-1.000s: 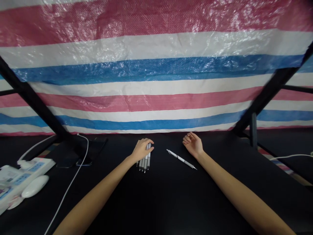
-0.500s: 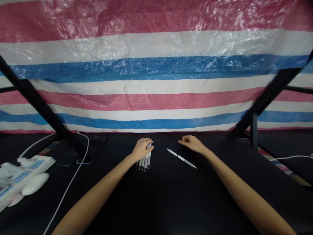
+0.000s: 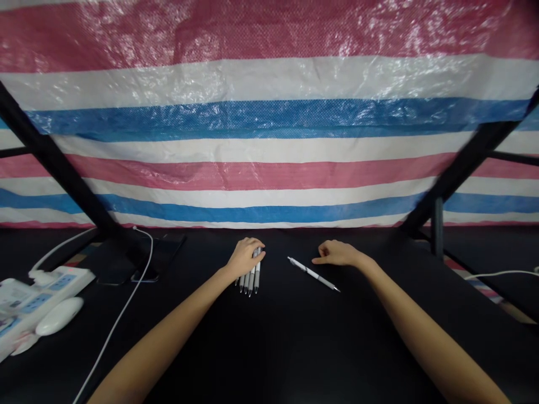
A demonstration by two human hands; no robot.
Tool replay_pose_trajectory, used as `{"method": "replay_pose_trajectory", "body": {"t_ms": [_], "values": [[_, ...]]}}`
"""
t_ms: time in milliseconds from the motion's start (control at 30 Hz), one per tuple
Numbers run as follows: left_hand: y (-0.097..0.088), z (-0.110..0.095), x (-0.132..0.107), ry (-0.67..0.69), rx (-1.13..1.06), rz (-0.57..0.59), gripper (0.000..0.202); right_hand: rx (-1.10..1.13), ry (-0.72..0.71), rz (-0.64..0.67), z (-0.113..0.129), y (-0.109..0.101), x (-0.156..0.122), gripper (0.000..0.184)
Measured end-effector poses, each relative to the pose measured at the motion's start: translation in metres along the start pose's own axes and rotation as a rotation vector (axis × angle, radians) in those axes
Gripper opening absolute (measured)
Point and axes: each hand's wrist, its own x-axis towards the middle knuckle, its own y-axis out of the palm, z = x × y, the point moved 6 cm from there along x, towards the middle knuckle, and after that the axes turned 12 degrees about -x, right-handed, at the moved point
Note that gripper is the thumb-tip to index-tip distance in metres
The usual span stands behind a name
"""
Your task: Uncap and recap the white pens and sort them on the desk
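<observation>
My left hand lies curled over the top of a row of several white-and-grey pens, whose tips stick out toward me on the black table. To the right, a single white-and-grey pen lies slanted on the table. My right hand is just beyond that pen, close to its middle, with the index finger stretched out. It holds nothing, and I cannot tell whether it touches the pen.
A white power strip and a white mouse sit at the left, with a white cable and a dark phone nearby. Black metal struts and a striped tarp stand behind the table.
My right hand has moved nearer to the single pen, and its fingers have stretched out from a curl. My left hand has stayed on the row of pens.
</observation>
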Motion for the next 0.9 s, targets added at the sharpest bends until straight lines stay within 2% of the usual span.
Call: {"method": "replay_pose_trajectory", "body": {"t_ms": [200,300,433,533,600,667,800,900], "values": [[0.0,-0.002,-0.001,0.013,0.028,-0.001,0.018,0.008,-0.016,0.049,-0.012,0.002,0.002,0.039],[0.0,-0.003,0.0,0.008,0.028,0.008,0.018,0.061,-0.031,0.067,-0.017,0.004,0.002,0.036],[-0.001,-0.004,0.0,-0.004,0.024,0.009,0.017,0.149,0.003,0.105,-0.022,0.006,0.001,0.041],[-0.001,-0.004,0.0,-0.005,0.022,0.006,0.017,0.167,-0.063,0.068,-0.012,0.002,0.0,0.044],[-0.001,-0.004,0.0,-0.005,0.021,0.005,0.017,0.139,-0.167,0.004,0.002,-0.003,-0.002,0.048],[-0.001,-0.003,0.0,-0.002,0.019,0.003,0.016,0.111,-0.212,-0.016,0.015,-0.004,-0.004,0.051],[-0.001,-0.003,0.0,0.005,0.012,0.001,0.016,0.115,-0.248,0.016,0.033,-0.002,-0.01,0.046],[-0.001,-0.003,0.0,0.008,0.008,-0.001,0.016,0.1,-0.293,0.062,0.043,-0.001,-0.016,0.034]]}}
